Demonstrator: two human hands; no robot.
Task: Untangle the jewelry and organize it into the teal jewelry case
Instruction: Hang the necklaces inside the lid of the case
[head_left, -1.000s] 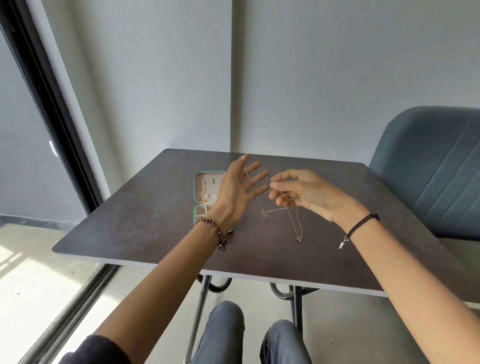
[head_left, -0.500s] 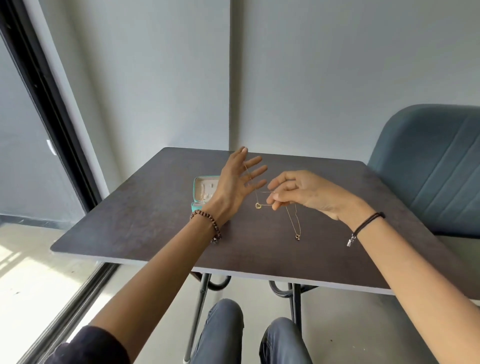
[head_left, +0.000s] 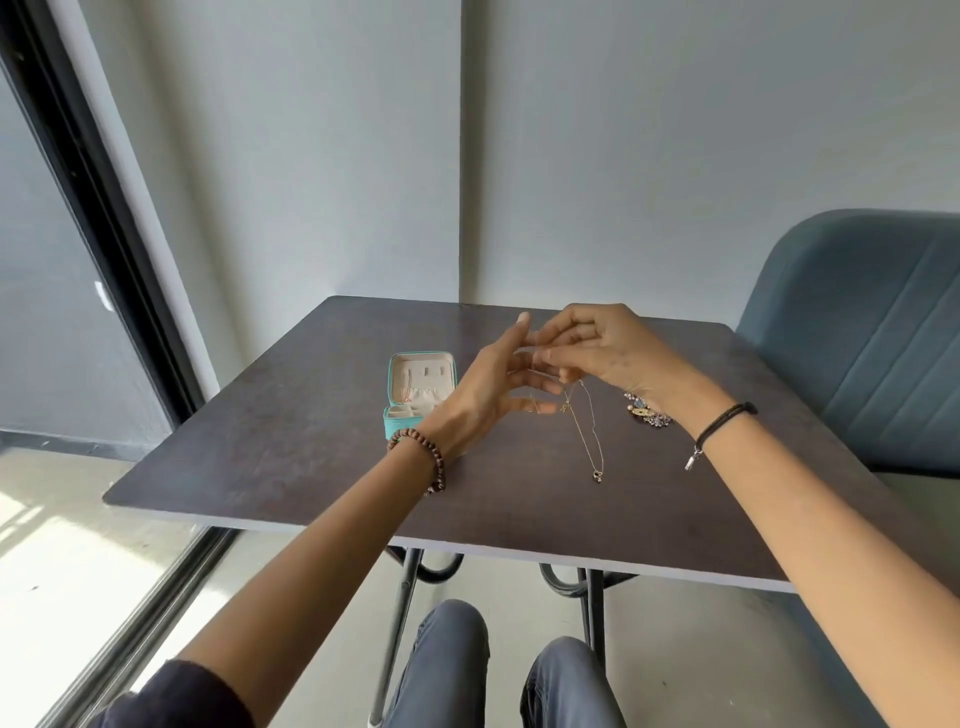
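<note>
Centrally, above one dark matte table (head_left: 291, 441): left hand (head_left: 488, 400), fingers spread; right hand (head_left: 605, 353) pinching one thin gold chain (head_left: 589, 439), pendant end trailing onto the tabletop. Left, one open boxy teal jewelry case (head_left: 393, 382); right, one beaded cluster (head_left: 647, 413).

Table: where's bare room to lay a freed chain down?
Bare: the left part of the table, from the teal case to its edge; the near strip between the forearms, nearer than the chain. Crowded: the middle, where left hand and right hand work the chain, beside the beaded cluster.
</note>
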